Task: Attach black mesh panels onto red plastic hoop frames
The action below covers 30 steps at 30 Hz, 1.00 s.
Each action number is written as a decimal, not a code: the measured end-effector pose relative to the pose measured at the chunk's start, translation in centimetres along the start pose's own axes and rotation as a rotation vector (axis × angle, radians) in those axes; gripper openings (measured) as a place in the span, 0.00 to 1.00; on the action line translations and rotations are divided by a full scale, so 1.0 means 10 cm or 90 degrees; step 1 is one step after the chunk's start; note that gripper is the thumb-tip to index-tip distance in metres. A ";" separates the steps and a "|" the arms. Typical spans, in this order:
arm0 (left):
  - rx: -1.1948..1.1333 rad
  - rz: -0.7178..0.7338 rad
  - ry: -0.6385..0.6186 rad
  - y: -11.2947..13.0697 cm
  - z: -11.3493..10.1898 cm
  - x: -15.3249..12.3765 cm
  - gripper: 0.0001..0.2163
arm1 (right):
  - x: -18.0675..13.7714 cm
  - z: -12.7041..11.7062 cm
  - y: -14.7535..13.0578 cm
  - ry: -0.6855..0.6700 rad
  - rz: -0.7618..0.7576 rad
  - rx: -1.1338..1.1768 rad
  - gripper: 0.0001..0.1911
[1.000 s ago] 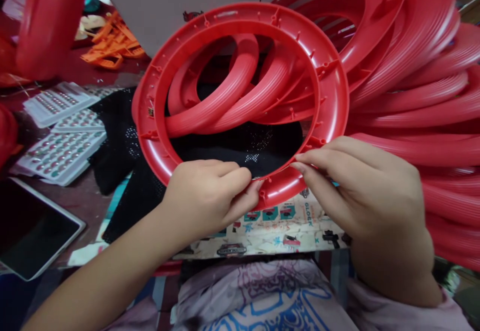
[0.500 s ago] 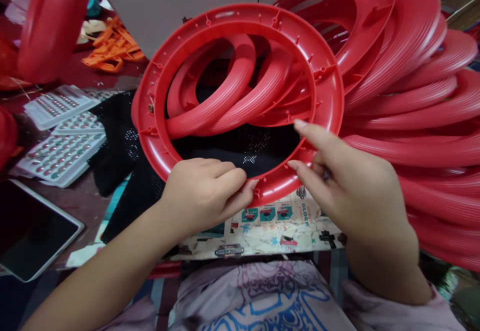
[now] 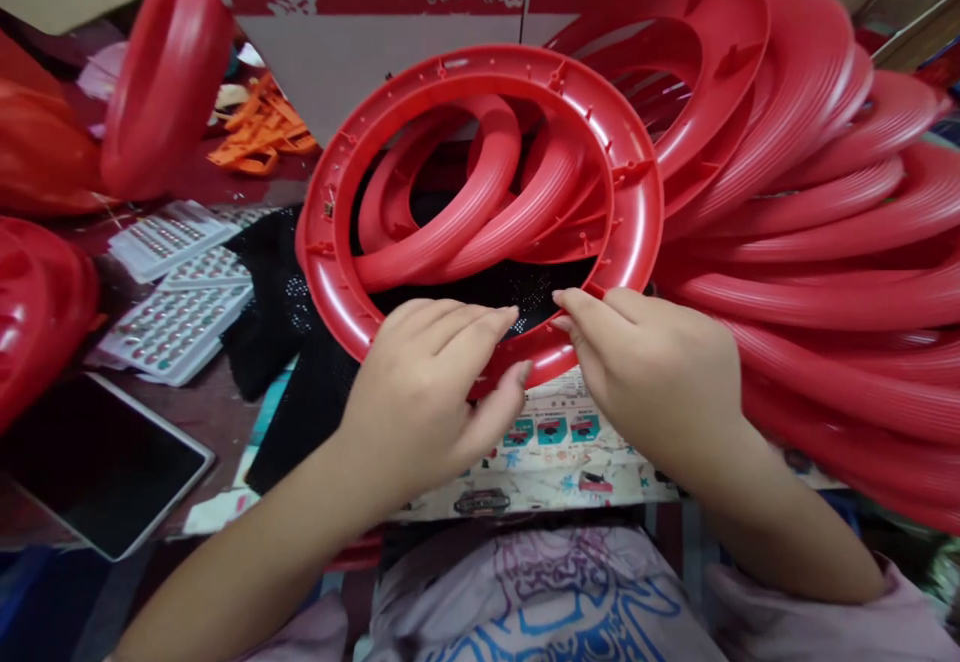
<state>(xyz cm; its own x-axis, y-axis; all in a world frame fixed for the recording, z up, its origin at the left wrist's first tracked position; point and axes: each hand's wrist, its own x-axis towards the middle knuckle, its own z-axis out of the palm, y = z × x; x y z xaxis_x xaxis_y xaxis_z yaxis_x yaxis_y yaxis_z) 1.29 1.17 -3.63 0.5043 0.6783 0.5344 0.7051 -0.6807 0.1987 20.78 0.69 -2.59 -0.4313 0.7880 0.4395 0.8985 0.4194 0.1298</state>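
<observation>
I hold a large red plastic ring (image 3: 637, 192) upright in front of me, its ribbed inner side with small pegs facing me. My left hand (image 3: 431, 382) grips the ring's lower rim, fingers over the inner edge and thumb under it. My right hand (image 3: 649, 377) is closed on the same lower rim just to the right, fingertips at the inner edge. Black mesh fabric (image 3: 285, 312) with small studs lies behind the ring and shows through its opening.
A big fanned stack of red rings (image 3: 825, 222) fills the right side; more red rings (image 3: 161, 72) stand at the left. White trays of small beads (image 3: 176, 327), a dark tablet (image 3: 97, 462), orange plastic parts (image 3: 259, 132) and a printed paper sheet (image 3: 555, 462) lie on the table.
The ring has shifted up and slightly right in view. My right hand slid left along the lower rim toward my left hand, and my left fingers reached over the inner edge.
</observation>
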 end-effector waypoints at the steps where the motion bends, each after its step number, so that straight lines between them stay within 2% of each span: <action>1: -0.006 -0.007 0.007 0.03 0.03 -0.01 0.14 | 0.00 0.00 -0.03 0.002 -0.001 0.002 0.13; 7: 0.052 0.022 -0.001 0.02 0.17 -0.06 0.10 | -0.01 0.02 -0.11 0.013 -0.015 0.051 0.12; 16: 0.049 0.090 -0.036 -0.08 0.07 -0.01 0.13 | -0.08 -0.15 0.15 0.020 -0.022 0.270 0.07; 18: 0.053 0.101 -0.033 -0.09 0.07 -0.02 0.13 | -0.07 -0.18 0.18 0.019 -0.018 0.282 0.05; 24: 0.055 0.110 -0.019 -0.12 0.09 -0.03 0.13 | -0.02 -0.14 0.20 0.085 -0.022 0.268 0.07; 30: 0.051 0.115 -0.024 -0.11 0.09 -0.03 0.13 | 0.00 -0.12 0.21 0.109 -0.019 0.279 0.09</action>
<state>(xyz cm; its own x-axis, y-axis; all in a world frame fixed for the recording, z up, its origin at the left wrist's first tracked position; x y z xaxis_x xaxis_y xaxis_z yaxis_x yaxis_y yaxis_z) 0.79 1.98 -4.74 0.6434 0.5583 0.5237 0.6380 -0.7692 0.0362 22.78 1.08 -1.25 -0.4035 0.7025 0.5863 0.7510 0.6203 -0.2263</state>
